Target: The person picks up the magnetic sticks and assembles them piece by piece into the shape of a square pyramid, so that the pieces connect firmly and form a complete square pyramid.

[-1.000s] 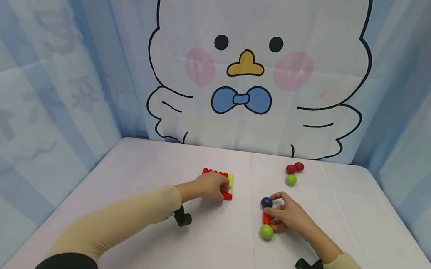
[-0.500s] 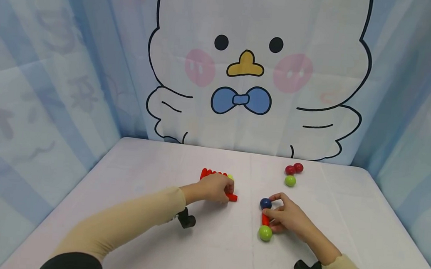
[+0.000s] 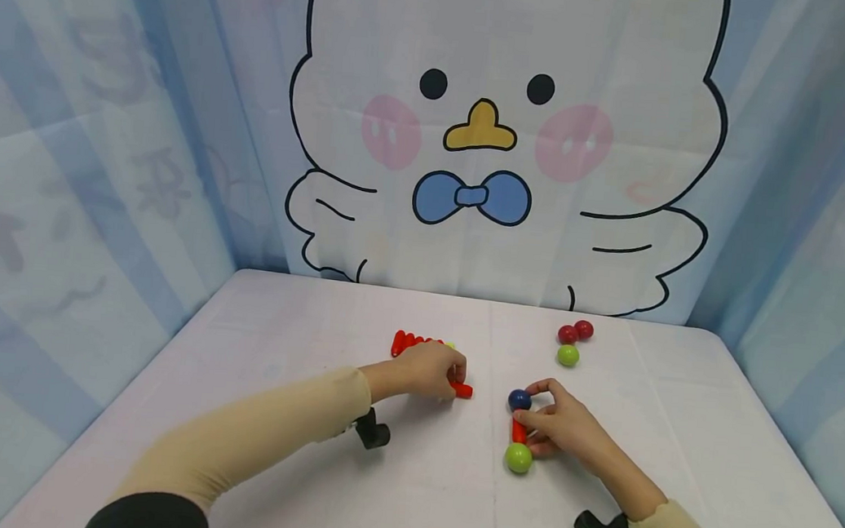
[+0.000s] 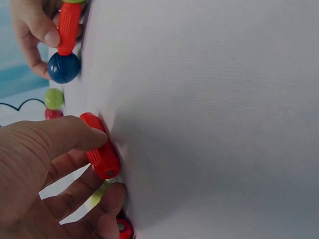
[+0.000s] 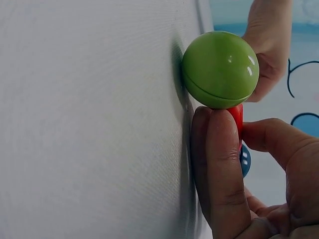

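My left hand pinches a red magnetic rod between thumb and fingers, close over the table; a metal tip shows at the rod's end in the left wrist view. To the right, my right hand holds another red rod by its sides. A blue ball sits at that rod's far end and a green ball at its near end, all in one line. The right index finger reaches to the blue ball. A gap of table lies between the two red rods.
Behind my left hand several red rods lie side by side, with a yellow-green rod partly hidden at their right. Two red balls and a smaller-looking green ball rest at the back right, before the printed curtain.
My left hand has moved right with its red rod, away from the row of rods and nearer the right hand. The right hand keeps its hold almost in place.
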The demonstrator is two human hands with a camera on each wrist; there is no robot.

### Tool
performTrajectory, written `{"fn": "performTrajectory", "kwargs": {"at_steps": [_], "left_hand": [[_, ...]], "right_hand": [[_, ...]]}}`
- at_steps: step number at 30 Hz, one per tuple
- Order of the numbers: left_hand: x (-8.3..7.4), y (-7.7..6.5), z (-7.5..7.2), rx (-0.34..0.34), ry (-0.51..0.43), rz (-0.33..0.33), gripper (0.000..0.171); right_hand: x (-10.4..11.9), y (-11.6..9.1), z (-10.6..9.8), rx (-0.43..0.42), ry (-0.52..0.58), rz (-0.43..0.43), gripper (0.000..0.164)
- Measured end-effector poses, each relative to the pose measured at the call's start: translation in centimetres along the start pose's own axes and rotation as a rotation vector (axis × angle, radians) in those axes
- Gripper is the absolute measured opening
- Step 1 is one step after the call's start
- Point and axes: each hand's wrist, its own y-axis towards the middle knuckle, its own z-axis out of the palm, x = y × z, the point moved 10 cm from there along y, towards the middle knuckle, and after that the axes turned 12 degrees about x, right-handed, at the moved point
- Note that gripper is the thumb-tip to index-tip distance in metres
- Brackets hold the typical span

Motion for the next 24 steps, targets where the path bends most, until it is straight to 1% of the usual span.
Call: {"fn": "performTrajectory", "kwargs": {"at_steps": [6,11,18,24], "left_hand": [[-0.7,0.2,0.0,0.011,0.003,0.024,0.013],[-1.1,0.4,0.0,0.019,0.013,0.031,0.012],[-1.3,0.6,-0.1,0.029,0.018,0.021,0.013],[-2.1,1.0,-0.1,0.032,0.032,0.029,0.013]], "right_hand": [[-0.1,0.1,0.0,0.001,0.011,-0.009,0.057],[-0.1,0.0,0.0,0.005,0.013,-0.013,0.057],[0.0,-0.1,0.1,0.005,0.011,-0.021,0.057],[-0.1,-0.1,0.0,0.001,0.015,-0.012,0.058]]}}
